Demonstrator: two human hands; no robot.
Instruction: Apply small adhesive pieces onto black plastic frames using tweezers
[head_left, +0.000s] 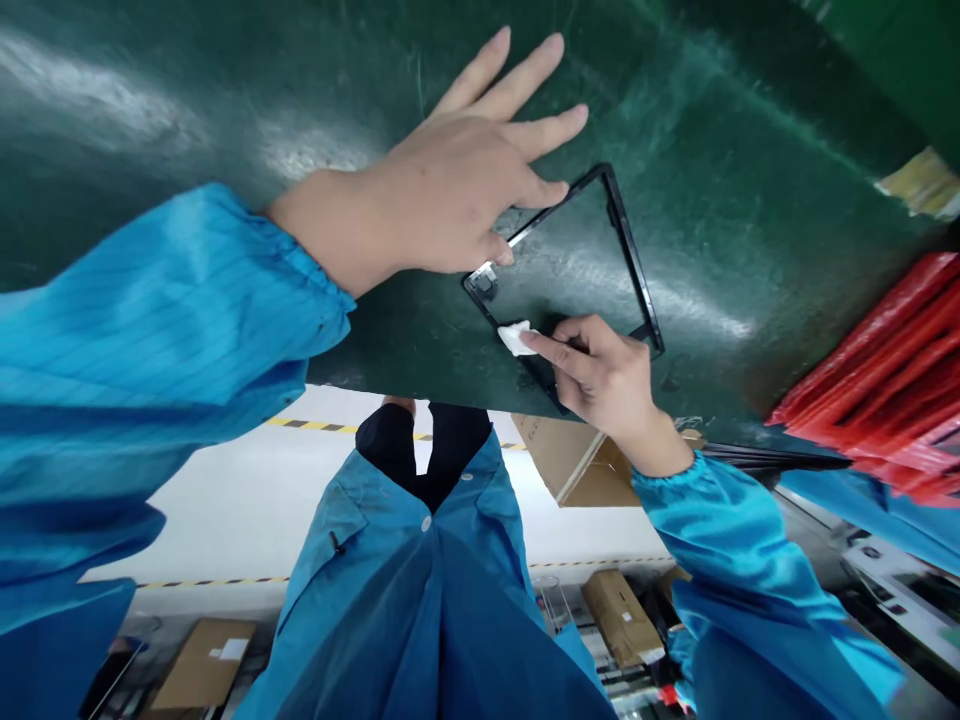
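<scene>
A thin black rectangular frame [632, 262] lies on the green work surface, with a small silvery part at its left corner. My left hand [450, 185] rests over its upper left side, fingers spread, the thumb and little-finger side touching the edge. Between the fingers of my right hand [600, 375] is a folded white cloth or wipe [516, 338], pressed against the lower left bar of the frame. Part of the frame's near side is hidden behind my right hand.
Red plastic bags [885, 380] are stacked at the right edge of the green table [720, 150]. Yellowish tape [922, 183] sticks to the surface farther back. Below the table edge an open cardboard box [577, 465] stands on the floor near my legs.
</scene>
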